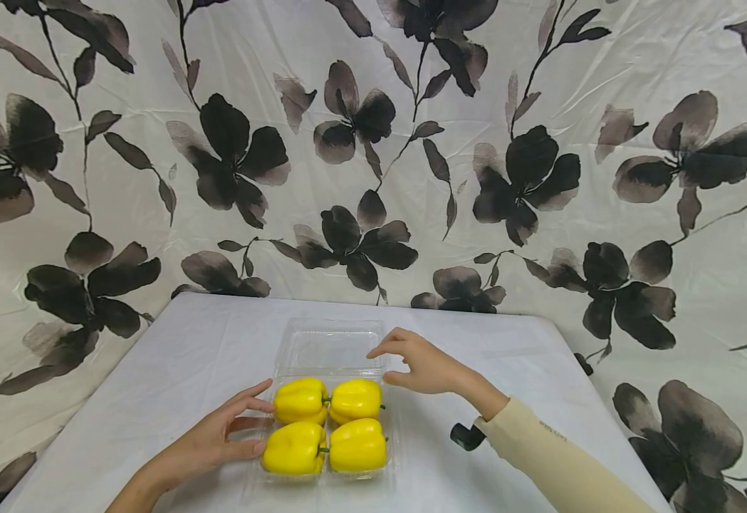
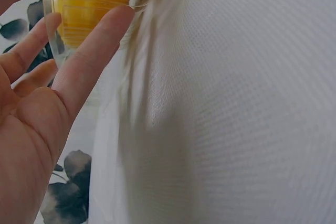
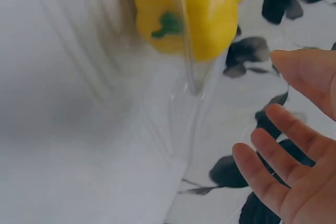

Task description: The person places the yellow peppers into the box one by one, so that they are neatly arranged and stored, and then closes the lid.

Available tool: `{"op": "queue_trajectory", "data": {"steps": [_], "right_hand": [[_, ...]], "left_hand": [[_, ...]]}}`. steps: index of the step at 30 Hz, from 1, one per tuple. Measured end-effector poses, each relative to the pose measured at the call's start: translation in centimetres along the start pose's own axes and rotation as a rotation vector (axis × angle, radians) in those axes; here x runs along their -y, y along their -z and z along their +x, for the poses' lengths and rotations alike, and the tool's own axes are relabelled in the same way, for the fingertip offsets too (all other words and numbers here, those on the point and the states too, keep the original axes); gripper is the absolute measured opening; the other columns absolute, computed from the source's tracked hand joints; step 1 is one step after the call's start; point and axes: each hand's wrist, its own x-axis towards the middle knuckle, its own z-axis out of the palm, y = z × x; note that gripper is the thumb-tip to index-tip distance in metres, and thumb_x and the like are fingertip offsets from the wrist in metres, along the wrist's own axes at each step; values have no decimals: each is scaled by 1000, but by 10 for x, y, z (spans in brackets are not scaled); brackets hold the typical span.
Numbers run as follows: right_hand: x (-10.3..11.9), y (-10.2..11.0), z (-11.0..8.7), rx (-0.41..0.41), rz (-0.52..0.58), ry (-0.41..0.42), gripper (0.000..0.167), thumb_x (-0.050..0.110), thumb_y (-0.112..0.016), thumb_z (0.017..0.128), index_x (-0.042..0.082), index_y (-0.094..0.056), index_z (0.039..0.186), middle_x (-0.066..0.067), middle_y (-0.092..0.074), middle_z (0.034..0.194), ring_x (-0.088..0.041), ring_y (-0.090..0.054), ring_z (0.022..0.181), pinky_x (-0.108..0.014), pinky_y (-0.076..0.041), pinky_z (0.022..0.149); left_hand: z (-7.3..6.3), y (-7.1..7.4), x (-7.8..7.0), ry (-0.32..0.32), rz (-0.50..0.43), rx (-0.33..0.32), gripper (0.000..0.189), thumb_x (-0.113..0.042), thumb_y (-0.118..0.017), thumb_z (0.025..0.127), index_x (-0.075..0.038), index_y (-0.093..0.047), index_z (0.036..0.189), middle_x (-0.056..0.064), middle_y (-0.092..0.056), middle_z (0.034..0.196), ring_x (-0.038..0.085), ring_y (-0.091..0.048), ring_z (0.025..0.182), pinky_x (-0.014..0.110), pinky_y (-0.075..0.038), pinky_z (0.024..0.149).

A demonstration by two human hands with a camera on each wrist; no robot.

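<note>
Framing the clear box (image 1: 359,476) on both sides

My left hand (image 1: 209,445) stood at the box's left wall, fingers spread, thumb nearest me; how firmly the tips pressed, if at all, I could not tell. A light, low contact there seemed best for steadying, since such thin plastic would probably buckle under a squeeze. My right hand (image 1: 421,363) hung by the right edge of the open lid (image 1: 328,349), thumb parted from the fingers, nothing between them. Any touch on that side, I judged, was better made on the rim than on the flat middle, which looked likelier to flex.

The box sat in front of me on the white tabletop (image 1: 213,342), its lid laid back on the far side. In its left half lay the far-left pepper (image 1: 299,400) and the near-left pepper (image 1: 294,447), their green stems reaching toward their neighbours. In its right half lay the far-right pepper (image 1: 356,399) and the near-right pepper (image 1: 357,445), stems also pointing right. All four were glossy, plump, bright yellow and on their sides. Farther right, a small black object (image 1: 467,437) showed beside my pale sleeve (image 1: 540,445).
</note>
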Motion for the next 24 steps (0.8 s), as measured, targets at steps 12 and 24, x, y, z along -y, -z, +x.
{"op": "queue_trajectory", "data": {"steps": [12, 24], "right_hand": [[-51, -8, 27, -56, 138, -114, 49, 12, -74, 100, 7, -61, 147, -22, -60, 138, -42, -59, 124, -47, -61, 95], [-75, -25, 41, -124, 216, -281, 55, 16, -75, 100, 11, -56, 151, -20, -62, 141, -37, -64, 123, -52, -57, 105]], "left_hand": [[-1, 0, 1, -4, -9, 10, 44, -24, -79, 98, -16, -62, 138, 18, -12, 177, 49, -51, 140, 63, -48, 113], [-1, 0, 2, 2, -16, 7, 44, -24, -79, 98, -16, -62, 137, 17, -12, 177, 49, -52, 140, 65, -47, 113]]}}
